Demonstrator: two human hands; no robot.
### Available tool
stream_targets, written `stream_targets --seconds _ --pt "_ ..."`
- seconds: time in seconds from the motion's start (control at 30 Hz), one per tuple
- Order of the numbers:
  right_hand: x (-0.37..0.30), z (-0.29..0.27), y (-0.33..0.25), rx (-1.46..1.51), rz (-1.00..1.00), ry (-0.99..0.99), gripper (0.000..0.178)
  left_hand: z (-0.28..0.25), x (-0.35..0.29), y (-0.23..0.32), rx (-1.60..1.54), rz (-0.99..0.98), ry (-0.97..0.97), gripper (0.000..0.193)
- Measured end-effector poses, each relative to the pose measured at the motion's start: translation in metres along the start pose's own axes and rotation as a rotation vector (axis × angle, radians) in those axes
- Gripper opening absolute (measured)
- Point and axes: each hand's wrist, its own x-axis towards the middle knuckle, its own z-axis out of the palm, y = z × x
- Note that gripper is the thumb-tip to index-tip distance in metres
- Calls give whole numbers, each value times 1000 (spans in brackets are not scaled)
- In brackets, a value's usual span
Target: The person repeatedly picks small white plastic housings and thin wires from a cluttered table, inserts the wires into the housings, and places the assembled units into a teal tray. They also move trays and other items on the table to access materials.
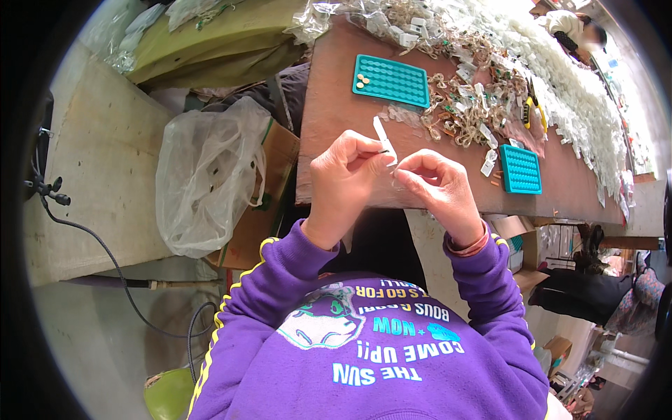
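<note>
Above the near edge of the brown table (336, 84), my left hand (344, 175) pinches a narrow white tag (383, 134) between thumb and fingers. A small dark bit shows at its fingertips. My right hand (441, 183) is closed in a pinch close beside the lower end of the tag; what it holds is too small to make out. Beyond the hands lies a teal tray (402, 82) with rows of small hollows and a few round beige pieces in its left corner. A second teal tray (521, 169) lies to the right.
A heap of beige cords with white tags (469, 105) covers the table's middle, with yellow-handled pliers (535, 115) beside it. Clear and white small packets (581, 91) pile along the far side. A clear plastic bag (203, 175) hangs left by a cardboard box (276, 157). Another person (570, 31) sits far right.
</note>
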Motion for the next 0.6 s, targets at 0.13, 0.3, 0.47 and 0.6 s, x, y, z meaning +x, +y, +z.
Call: stream_targets --seconds 0.13,0.3,0.47,0.6 --pt "3 5 6 -94 -98 100 9 0 1 -3 137 88 5 14" --pt "7 2 3 99 34 -18 8 2 3 -3 -208 -32 49 13" --pt "11 10 2 315 98 -53 10 7 6 -9 -501 -193 85 11" --pt "24 5 1 265 104 -131 14 8 12 -16 -681 -282 91 14"
